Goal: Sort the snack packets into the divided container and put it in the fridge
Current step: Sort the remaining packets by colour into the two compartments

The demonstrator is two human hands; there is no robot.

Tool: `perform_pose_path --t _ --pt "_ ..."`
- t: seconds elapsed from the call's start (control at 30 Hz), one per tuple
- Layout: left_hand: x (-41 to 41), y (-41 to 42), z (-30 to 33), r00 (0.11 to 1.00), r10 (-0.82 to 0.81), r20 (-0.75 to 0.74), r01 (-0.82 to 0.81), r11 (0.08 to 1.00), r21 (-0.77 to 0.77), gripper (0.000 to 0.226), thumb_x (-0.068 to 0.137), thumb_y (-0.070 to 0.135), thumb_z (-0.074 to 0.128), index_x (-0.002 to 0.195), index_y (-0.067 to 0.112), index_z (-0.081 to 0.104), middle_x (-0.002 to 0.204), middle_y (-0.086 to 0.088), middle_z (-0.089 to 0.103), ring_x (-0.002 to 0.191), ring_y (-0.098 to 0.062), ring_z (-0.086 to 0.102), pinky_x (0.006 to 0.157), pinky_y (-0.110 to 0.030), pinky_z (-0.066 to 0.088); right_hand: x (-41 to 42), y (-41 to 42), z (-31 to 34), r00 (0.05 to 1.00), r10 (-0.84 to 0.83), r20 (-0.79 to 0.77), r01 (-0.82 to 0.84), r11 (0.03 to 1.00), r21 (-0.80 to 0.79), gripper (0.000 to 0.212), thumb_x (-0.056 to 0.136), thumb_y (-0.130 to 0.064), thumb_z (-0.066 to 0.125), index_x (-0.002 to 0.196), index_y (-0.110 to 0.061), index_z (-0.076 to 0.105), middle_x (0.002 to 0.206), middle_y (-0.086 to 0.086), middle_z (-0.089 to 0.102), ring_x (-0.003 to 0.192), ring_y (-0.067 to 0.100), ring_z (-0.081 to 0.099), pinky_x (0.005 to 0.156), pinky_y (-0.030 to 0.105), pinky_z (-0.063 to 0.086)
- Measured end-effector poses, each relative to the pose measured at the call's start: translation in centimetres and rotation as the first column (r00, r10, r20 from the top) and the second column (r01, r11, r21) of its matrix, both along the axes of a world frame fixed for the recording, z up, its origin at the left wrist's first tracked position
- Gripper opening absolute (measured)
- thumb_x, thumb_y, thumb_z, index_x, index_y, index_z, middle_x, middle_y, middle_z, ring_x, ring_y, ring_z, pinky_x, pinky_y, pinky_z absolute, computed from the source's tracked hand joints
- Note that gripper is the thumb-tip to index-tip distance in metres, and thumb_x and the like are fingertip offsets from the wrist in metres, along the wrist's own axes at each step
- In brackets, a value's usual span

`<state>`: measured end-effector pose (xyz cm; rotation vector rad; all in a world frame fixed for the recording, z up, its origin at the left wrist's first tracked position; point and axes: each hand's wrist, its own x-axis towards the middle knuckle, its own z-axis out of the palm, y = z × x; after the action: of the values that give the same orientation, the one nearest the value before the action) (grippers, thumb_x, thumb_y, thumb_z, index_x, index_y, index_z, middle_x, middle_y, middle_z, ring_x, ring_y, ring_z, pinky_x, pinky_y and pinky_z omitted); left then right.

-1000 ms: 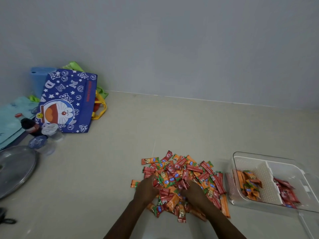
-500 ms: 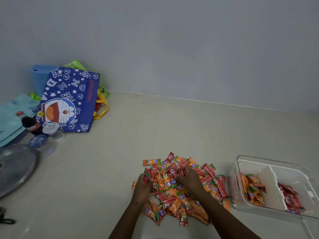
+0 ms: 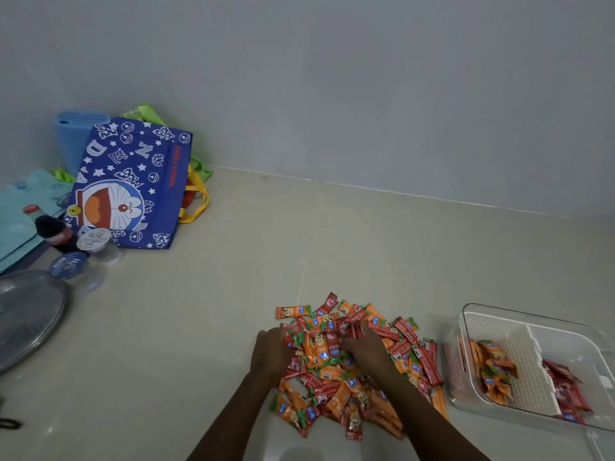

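Observation:
A heap of orange and red snack packets (image 3: pixel 336 377) lies on the pale floor in front of me. My left hand (image 3: pixel 271 356) is at the heap's left edge, its fingers curled in among the packets there. My right hand (image 3: pixel 364 349) reaches into the middle of the heap, and its fingertips pinch some red packets near the far side. To the right stands the clear divided container (image 3: pixel 532 322). Its left compartment holds orange packets (image 3: pixel 492 371) and its right compartment holds red packets (image 3: pixel 569 390).
A blue cartoon-print bag (image 3: pixel 133 188) leans against the wall at the far left. Beside it are a dark soda bottle (image 3: pixel 53 229), two sealed water cups (image 3: pixel 96 242) and a round glass lid (image 3: pixel 26 314). Bare floor lies between these and the heap.
Both hands have moved further up the heap, the right one from its near side toward the middle. The view has shifted slightly.

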<state>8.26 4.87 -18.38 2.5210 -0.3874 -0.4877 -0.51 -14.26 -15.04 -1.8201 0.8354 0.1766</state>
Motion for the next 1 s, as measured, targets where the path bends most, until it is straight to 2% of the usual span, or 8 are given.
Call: perform_pose_path --t 0.17,0.27,0.33,0.5,0.63,0.8,0.93,1.0 --pt "-0.3 -0.5 -0.5 0.996 -0.043 0.081 0.027 0.983 0.183 0.03 0.092 0.037 0.052 0.114 0.02 0.064 0.115 0.0 0.063 0.11 -0.02 0.051 0.084 -0.028 0.047 0.7 -1.4 0.0 0.99 -0.125 0.07 0.12 0.991 0.062 0.034 0.083 -0.027 0.071 0.113 -0.016 0.06 0.104 0.005 0.07 0.089 0.021 0.068 0.086 0.048 0.056" --pt "0.1 0.1 -0.5 0.997 -0.055 0.048 0.046 0.984 0.169 0.029 0.091 0.038 0.053 0.114 0.023 0.064 0.114 -0.001 0.065 0.109 -0.02 0.055 0.092 -0.031 0.041 1.6 -1.4 0.5 0.993 -0.096 0.069 0.098 0.995 -0.025 0.057 0.076 -0.033 0.077 0.121 -0.008 0.052 0.112 0.0 0.065 0.095 0.017 0.064 0.083 0.037 0.055" --pt "0.3 0.9 -0.2 0.999 0.027 -0.017 -0.027 1.0 0.011 0.025 0.092 0.029 0.054 0.114 0.02 0.063 0.113 -0.001 0.069 0.107 -0.022 0.06 0.094 -0.034 0.042 2.3 -1.0 0.7 0.999 -0.034 0.035 0.039 0.988 -0.148 0.056 0.076 -0.027 0.078 0.121 -0.007 0.049 0.111 -0.001 0.061 0.097 0.017 0.06 0.081 0.031 0.05" --pt "-0.2 3.0 1.6 0.965 0.167 -0.203 -0.218 0.938 -0.268 0.017 0.096 0.021 0.055 0.111 0.012 0.056 0.103 -0.006 0.068 0.076 -0.003 0.061 0.055 -0.013 0.045 2.9 -0.6 -0.8 0.954 0.258 -0.152 -0.299 0.843 -0.446 0.04 0.083 -0.024 0.066 0.12 -0.012 0.059 0.112 0.008 0.069 0.099 0.025 0.065 0.077 0.027 0.049" --pt "-0.8 4.4 2.1 0.967 0.14 -0.213 -0.198 0.939 -0.282 0.015 0.09 0.02 0.065 0.102 0.018 0.056 0.092 0.004 0.067 0.076 -0.001 0.063 0.058 -0.009 0.047 2.6 -0.9 -1.9 0.941 0.293 -0.168 -0.336 0.762 -0.554 0.028 0.084 -0.029 0.059 0.101 -0.009 0.066 0.097 0.013 0.071 0.093 0.031 0.066 0.075 0.034 0.051" --pt "-1.3 4.6 0.0 0.989 -0.143 -0.018 0.144 0.987 0.076 0.019 0.083 0.033 0.062 0.094 0.02 0.069 0.096 0.004 0.074 0.091 -0.016 0.066 0.091 -0.027 0.044 1.6 -0.6 -1.7 0.975 0.211 -0.065 -0.219 0.89 -0.4 0.016 0.084 -0.026 0.066 0.069 -0.02 0.066 0.071 0.004 0.067 0.059 0.016 0.061 0.054 0.024 0.045" --pt "-1.9 3.6 0.4 0.984 -0.171 0.056 0.158 0.969 0.191 0.019 0.088 0.034 0.056 0.075 0.021 0.061 0.088 0.0 0.07 0.086 -0.02 0.063 0.088 -0.028 0.043 -1.9 -0.6 0.7 0.998 0.064 0.011 -0.063 0.996 -0.065 0.002 0.086 -0.021 0.065 0.083 -0.021 0.066 0.075 -0.002 0.068 0.061 0.013 0.062 0.059 0.023 0.045" --pt "-2.1 3.1 0.8 0.995 -0.076 0.058 0.071 0.993 0.094 0.022 0.086 0.036 0.062 0.074 0.018 0.064 0.085 -0.002 0.068 0.081 -0.02 0.062 0.08 -0.028 0.044 -4.2 -1.0 1.8 0.998 -0.053 0.033 0.049 0.991 0.124 0.007 0.088 -0.019 0.064 0.094 -0.018 0.067 0.084 0.0 0.073 0.074 0.018 0.069 0.069 0.029 0.052"
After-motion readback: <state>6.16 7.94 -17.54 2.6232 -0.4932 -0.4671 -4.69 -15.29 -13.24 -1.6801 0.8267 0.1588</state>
